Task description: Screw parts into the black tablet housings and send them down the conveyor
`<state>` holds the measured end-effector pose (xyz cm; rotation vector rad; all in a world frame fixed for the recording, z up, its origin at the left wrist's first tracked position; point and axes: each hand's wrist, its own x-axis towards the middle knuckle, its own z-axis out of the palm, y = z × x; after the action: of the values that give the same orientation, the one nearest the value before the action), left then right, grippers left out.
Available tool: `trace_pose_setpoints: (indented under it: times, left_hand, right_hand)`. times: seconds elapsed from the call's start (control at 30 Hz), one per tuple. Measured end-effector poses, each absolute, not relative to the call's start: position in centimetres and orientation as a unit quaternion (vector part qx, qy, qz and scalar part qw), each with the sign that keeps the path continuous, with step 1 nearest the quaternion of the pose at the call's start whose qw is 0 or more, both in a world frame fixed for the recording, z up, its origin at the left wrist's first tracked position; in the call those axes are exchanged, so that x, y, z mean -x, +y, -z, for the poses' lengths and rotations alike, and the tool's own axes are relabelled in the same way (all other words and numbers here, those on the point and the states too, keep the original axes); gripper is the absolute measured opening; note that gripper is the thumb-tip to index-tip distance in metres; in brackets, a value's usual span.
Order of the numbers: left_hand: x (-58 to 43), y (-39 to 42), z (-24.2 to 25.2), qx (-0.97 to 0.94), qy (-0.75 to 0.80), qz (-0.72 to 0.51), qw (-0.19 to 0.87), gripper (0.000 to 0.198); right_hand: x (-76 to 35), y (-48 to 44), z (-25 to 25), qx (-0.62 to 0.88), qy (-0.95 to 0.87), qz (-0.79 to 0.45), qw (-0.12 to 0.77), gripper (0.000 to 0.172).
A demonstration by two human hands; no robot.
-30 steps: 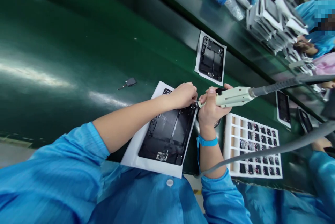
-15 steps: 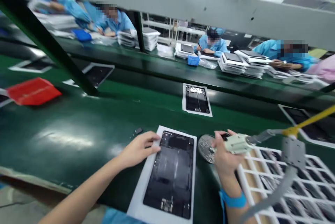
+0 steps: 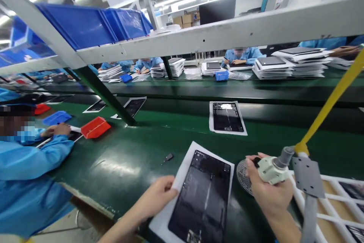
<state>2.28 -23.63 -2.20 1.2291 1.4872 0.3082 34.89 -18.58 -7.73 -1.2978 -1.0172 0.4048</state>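
Swinging up now, the view has pushed the black tablet panel (image 3: 200,197) low in the frame! It lies flat on a white sheet (image 3: 187,163), its glossy back streaked with pale glare, a small circuit board (image 3: 194,237) showing at the near end. The left grip (image 3: 157,194) sits at the sheet's edge, just beside the panel; can't tell whether it's pinching. The right grip (image 3: 269,193) is clenched around a cream electric screwdriver (image 3: 271,170), off the panel's right side, above a round mesh disc (image 3: 242,177). Further right, a white grid tray (image 3: 322,216); beyond, a loose black part (image 3: 169,157) on the green counter (image 3: 122,152).
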Motion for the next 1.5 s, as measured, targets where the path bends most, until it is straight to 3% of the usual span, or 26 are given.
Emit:
trace_pose_setpoints:
  times: [0.13, 0.3, 0.47, 0.63, 0.8, 1.03, 1.1, 1.33, 1.43, 1.5]
  left_hand:
    - [-0.9, -20.0, 0.8, -0.56, 0.585, -0.126, 0.573, 0.046]
    - [0.9, -13.5, -0.8, -0.566, 0.545, -0.1, 0.61, 0.039]
    - [3.9, -5.8, -1.3, -0.469, 0.588, -0.196, 0.629, 0.053]
    - [5.7, 2.4, 1.0, -0.424, 0.706, -0.326, 0.463, 0.033]
    - [6.9, 6.3, 2.5, -0.429, 0.76, -0.347, 0.345, 0.019]
    - [4.6, 7.3, 1.8, -0.522, 0.76, -0.364, 0.13, 0.023]
    - [1.4, 7.9, 3.0, -0.56, 0.737, -0.353, 0.137, 0.026]
    - [-8.7, 9.9, 8.7, -0.562, 0.707, -0.271, 0.332, 0.031]
    - [-9.6, 10.0, 9.0, -0.542, 0.702, -0.285, 0.364, 0.036]
    - [-10.0, 9.9, 8.7, -0.523, 0.689, -0.321, 0.385, 0.027]
  right_hand:
    - [-34.8, -18.6, 7.4, 0.572, -0.435, -0.165, 0.676, 0.049]
    - [-35.6, -18.7, 8.4, 0.54, -0.51, -0.112, 0.66, 0.034]
    - [-35.9, -18.0, 10.2, 0.509, -0.549, -0.088, 0.657, 0.027]
    - [-35.6, -17.6, 9.6, 0.513, -0.539, -0.096, 0.661, 0.017]
    - [-35.3, -17.9, 7.9, 0.493, -0.547, -0.115, 0.667, 0.021]
    - [-35.3, -18.2, 5.8, 0.463, -0.57, -0.087, 0.673, 0.021]
    - [-35.2, -18.3, 6.1, 0.463, -0.566, -0.097, 0.676, 0.021]
    - [-35.2, -17.9, 8.6, 0.501, -0.547, -0.131, 0.658, 0.019]
    - [-35.4, -17.6, 9.1, 0.509, -0.535, -0.131, 0.661, 0.019]
    - [-35.4, -17.5, 9.0, 0.51, -0.531, -0.132, 0.664, 0.019]
